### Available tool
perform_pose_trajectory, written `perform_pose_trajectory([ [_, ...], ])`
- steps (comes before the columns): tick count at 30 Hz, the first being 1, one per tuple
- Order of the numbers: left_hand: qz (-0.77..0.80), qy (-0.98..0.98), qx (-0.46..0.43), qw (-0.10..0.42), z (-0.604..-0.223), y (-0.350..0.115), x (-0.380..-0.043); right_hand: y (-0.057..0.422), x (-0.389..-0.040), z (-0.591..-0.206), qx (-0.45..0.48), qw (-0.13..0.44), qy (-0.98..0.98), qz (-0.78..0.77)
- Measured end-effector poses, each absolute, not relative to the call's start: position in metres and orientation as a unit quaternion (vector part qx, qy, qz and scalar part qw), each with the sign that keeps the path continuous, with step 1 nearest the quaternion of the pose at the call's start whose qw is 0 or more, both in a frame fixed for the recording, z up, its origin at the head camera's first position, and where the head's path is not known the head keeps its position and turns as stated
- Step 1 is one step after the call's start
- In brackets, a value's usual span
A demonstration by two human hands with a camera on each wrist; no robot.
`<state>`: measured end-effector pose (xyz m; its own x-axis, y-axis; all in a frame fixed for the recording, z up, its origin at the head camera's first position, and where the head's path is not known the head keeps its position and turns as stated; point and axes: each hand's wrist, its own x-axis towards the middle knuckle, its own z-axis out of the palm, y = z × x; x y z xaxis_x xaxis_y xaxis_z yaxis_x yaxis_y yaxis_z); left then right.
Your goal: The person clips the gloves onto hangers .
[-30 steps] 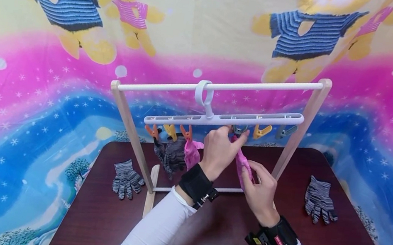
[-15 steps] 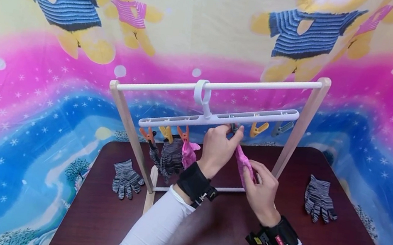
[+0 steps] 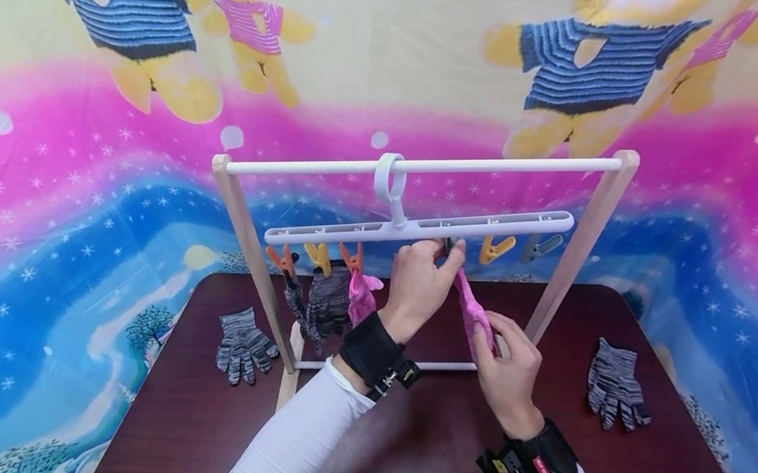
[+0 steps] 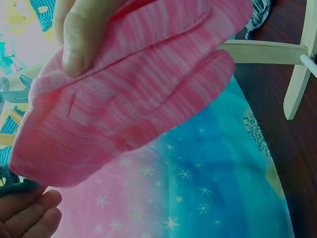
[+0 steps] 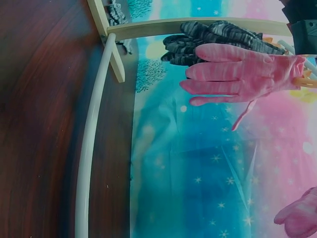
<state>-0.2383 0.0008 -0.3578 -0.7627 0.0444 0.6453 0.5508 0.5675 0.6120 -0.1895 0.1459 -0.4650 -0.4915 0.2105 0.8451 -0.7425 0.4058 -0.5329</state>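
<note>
My left hand pinches a dark green clothespin under the white hanger. At that clothespin is the cuff corner of a pink striped knit glove; whether its jaws bite the cloth is hard to tell. Lower down, my right hand pinches the same glove between thumb and fingers, keeping it stretched at a slant. On the hanger's left half, an orange clothespin holds another pink glove. Dark grey striped gloves hang beside it from yellow and orange clothespins.
The hanger hooks over the white bar of a wooden-sided rack. A yellow clothespin and a grey-blue one hang at the right. Grey striped gloves lie on the dark table, one left and one right.
The hanger has swung slightly left and its clothespins with it. My left fingertips have shifted a little left with the dark green clothespin. My right hand has eased slightly right, still pinching the glove.
</note>
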Motion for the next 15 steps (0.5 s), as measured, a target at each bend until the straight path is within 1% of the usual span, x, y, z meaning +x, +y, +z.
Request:
perform_pose_trajectory([
  [15,-0.436,-0.832,-0.176,0.295,-0.3574,0.001,-0.2388,0.1441,-0.1932,-0.4638,0.2,0.474,-0.689,0.51],
])
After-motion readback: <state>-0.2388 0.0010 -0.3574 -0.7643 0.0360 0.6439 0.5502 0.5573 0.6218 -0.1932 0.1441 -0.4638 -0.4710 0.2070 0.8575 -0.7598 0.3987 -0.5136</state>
